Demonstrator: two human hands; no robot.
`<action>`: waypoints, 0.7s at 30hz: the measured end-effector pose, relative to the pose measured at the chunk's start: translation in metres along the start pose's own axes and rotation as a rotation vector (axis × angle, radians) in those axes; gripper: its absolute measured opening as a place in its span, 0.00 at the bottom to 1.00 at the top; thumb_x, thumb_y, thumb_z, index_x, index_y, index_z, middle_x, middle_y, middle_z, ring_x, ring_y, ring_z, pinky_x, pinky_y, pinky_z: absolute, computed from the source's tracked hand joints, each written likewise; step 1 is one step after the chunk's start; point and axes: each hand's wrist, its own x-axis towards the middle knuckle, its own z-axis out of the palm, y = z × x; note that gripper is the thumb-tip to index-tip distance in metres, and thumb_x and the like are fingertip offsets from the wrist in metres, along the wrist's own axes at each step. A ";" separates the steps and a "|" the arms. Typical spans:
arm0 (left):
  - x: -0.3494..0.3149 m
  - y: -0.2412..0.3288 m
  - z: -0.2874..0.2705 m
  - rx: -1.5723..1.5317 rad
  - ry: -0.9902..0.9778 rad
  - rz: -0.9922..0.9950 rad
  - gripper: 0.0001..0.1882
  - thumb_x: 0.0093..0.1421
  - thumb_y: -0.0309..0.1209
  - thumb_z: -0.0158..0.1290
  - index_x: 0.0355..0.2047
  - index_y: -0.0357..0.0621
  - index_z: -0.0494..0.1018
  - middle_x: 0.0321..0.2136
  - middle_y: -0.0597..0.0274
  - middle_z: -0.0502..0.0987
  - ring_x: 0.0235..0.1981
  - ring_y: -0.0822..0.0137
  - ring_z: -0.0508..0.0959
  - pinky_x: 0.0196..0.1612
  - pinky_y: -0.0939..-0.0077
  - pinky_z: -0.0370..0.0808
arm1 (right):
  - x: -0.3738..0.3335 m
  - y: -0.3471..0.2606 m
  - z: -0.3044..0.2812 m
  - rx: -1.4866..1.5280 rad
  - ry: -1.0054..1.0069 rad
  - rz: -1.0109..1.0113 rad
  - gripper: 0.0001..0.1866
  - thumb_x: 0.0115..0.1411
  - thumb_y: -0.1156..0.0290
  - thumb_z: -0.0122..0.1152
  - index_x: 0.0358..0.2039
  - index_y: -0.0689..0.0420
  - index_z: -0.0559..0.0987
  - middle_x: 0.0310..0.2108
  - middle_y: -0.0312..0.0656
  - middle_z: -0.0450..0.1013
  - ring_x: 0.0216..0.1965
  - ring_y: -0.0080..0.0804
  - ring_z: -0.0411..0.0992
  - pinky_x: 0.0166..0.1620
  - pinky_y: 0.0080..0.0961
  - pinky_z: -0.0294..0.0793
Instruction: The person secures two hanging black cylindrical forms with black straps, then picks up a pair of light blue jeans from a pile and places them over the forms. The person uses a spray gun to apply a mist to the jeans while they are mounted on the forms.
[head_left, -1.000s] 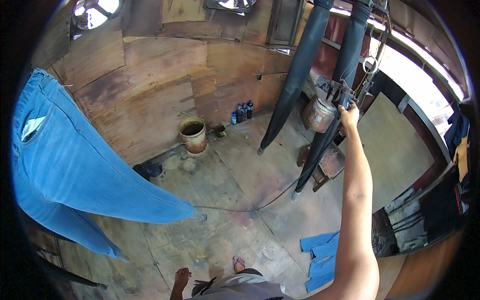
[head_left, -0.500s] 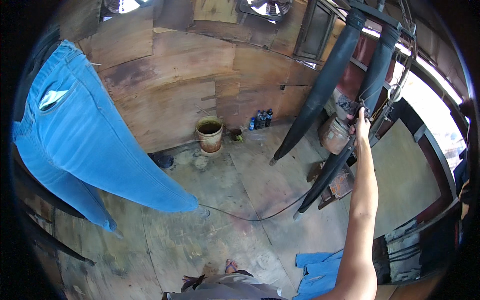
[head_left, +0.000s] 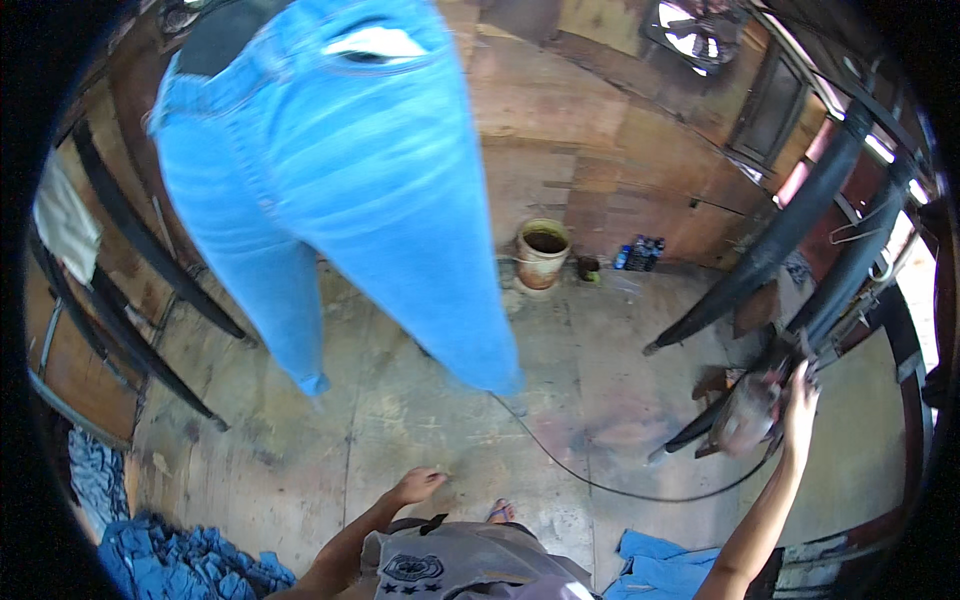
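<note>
A spray gun with a rounded, stained paint cup [head_left: 748, 412] hangs from my right hand [head_left: 800, 397], whose fingers are closed round its top. Motion blurs the gun's details. My left hand [head_left: 418, 486] is low in front of my body, holding nothing, its fingers loosely extended. Ahead and to the left, a pair of light blue jeans [head_left: 340, 210] is stretched over a filled-out leg form, with white showing at the pocket opening. Neither hand touches the jeans. A thin dark hose [head_left: 600, 490] curves over the floor toward the spray gun.
Dark leg forms [head_left: 770, 260] hang at the right, with more dark forms [head_left: 150, 235] at the left. A stained bucket [head_left: 542, 262] and several bottles [head_left: 640, 253] stand by the wooden wall. Blue garments lie in a heap [head_left: 185, 565] at lower left and flat [head_left: 655, 565] at lower right.
My view has turned left, bringing the jeans nearer the middle. The spray gun has come down in my right hand, away from the hanging forms' upper part. My left hand has come into view.
</note>
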 end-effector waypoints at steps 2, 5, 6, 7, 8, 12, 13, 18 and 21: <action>-0.001 0.051 -0.035 -0.178 -0.084 0.098 0.20 0.69 0.45 0.47 0.40 0.42 0.81 0.33 0.51 0.83 0.32 0.58 0.81 0.38 0.64 0.75 | -0.056 0.012 0.046 0.052 -0.071 0.054 0.27 0.69 0.42 0.46 0.47 0.55 0.74 0.25 0.34 0.74 0.18 0.16 0.62 0.18 0.16 0.58; -0.015 0.109 -0.085 -0.275 -0.275 0.157 0.22 0.70 0.46 0.47 0.35 0.40 0.81 0.31 0.58 0.84 0.34 0.68 0.82 0.37 0.68 0.76 | -0.144 0.017 0.125 0.057 -0.062 0.266 0.24 0.70 0.47 0.49 0.53 0.53 0.75 0.26 0.35 0.76 0.16 0.16 0.59 0.17 0.17 0.56; -0.023 0.119 -0.098 -0.299 -0.373 0.181 0.23 0.70 0.46 0.46 0.36 0.39 0.81 0.31 0.60 0.84 0.35 0.71 0.82 0.37 0.71 0.76 | -0.175 0.015 0.151 0.150 -0.139 0.252 0.23 0.70 0.49 0.49 0.51 0.54 0.77 0.26 0.34 0.75 0.15 0.16 0.58 0.17 0.17 0.56; -0.034 0.127 -0.108 -0.361 -0.455 0.229 0.23 0.71 0.46 0.46 0.36 0.37 0.81 0.31 0.60 0.84 0.35 0.72 0.81 0.37 0.73 0.76 | -0.207 0.011 0.178 0.152 -0.134 0.246 0.22 0.71 0.50 0.47 0.48 0.55 0.80 0.25 0.34 0.75 0.14 0.16 0.57 0.16 0.18 0.56; -0.043 0.132 -0.117 -0.423 -0.535 0.270 0.24 0.71 0.46 0.46 0.36 0.36 0.81 0.32 0.60 0.84 0.36 0.72 0.81 0.37 0.74 0.77 | -0.237 0.006 0.204 0.195 -0.133 0.213 0.23 0.71 0.50 0.49 0.44 0.57 0.81 0.21 0.32 0.74 0.13 0.16 0.58 0.16 0.19 0.57; -0.085 0.125 -0.132 -0.474 -0.921 0.261 0.24 0.73 0.43 0.41 0.52 0.34 0.74 0.41 0.52 0.82 0.44 0.64 0.82 0.44 0.71 0.79 | -0.332 -0.025 0.293 0.297 -0.105 0.370 0.26 0.69 0.53 0.52 0.29 0.63 0.82 0.21 0.35 0.76 0.17 0.19 0.65 0.22 0.23 0.64; -0.098 0.120 -0.133 -0.521 -0.921 0.261 0.24 0.74 0.41 0.38 0.59 0.35 0.68 0.45 0.50 0.81 0.44 0.62 0.82 0.45 0.70 0.79 | -0.349 -0.035 0.311 0.276 -0.124 0.374 0.26 0.69 0.53 0.52 0.30 0.65 0.82 0.23 0.37 0.78 0.22 0.21 0.68 0.27 0.25 0.69; -0.148 0.097 -0.135 -0.777 -0.612 0.352 0.14 0.71 0.31 0.47 0.50 0.35 0.74 0.39 0.57 0.82 0.40 0.71 0.79 0.44 0.74 0.77 | -0.411 -0.093 0.365 0.208 -0.194 0.147 0.23 0.70 0.52 0.51 0.35 0.61 0.83 0.21 0.35 0.75 0.16 0.18 0.65 0.20 0.21 0.63; -0.162 0.084 -0.144 -0.776 -0.428 0.337 0.10 0.67 0.29 0.53 0.43 0.34 0.78 0.34 0.58 0.83 0.37 0.76 0.78 0.41 0.75 0.75 | -0.427 -0.121 0.375 0.122 -0.223 0.034 0.22 0.68 0.56 0.54 0.33 0.64 0.84 0.24 0.44 0.78 0.26 0.28 0.75 0.33 0.30 0.74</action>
